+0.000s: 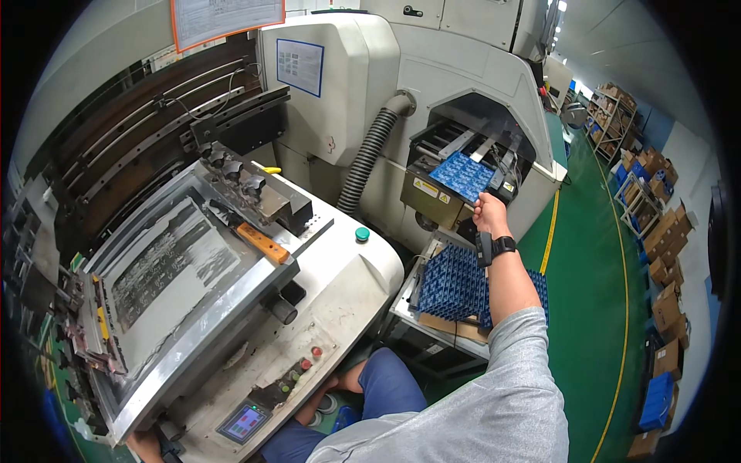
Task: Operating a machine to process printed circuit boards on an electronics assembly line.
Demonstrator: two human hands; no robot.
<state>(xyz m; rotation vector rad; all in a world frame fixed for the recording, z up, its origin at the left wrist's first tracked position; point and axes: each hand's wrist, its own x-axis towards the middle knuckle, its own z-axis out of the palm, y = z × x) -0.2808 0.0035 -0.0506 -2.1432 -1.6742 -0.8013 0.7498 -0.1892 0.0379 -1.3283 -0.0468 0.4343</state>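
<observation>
My right hand [488, 212] reaches forward to the mouth of the white machine, its fingers closed on the near corner of a flat blue patterned panel [463, 174]. That panel lies on the rails of the machine's feed opening [440, 150]. Below my right forearm stand rows of similar blue panels [454, 284] on a small cart. My left hand [145, 446] is at the lower left, under the near corner of the metal-framed screen [177, 339] and beside a dark knob. Its fingers are hidden.
An orange-handled tool [262, 242] rests on the screen frame. The white console carries a green button [362, 234], red knobs and a small display [244, 421]. A ribbed black hose [367, 158] runs down behind. Cartons [668, 305] and shelves line the right wall beyond the green floor.
</observation>
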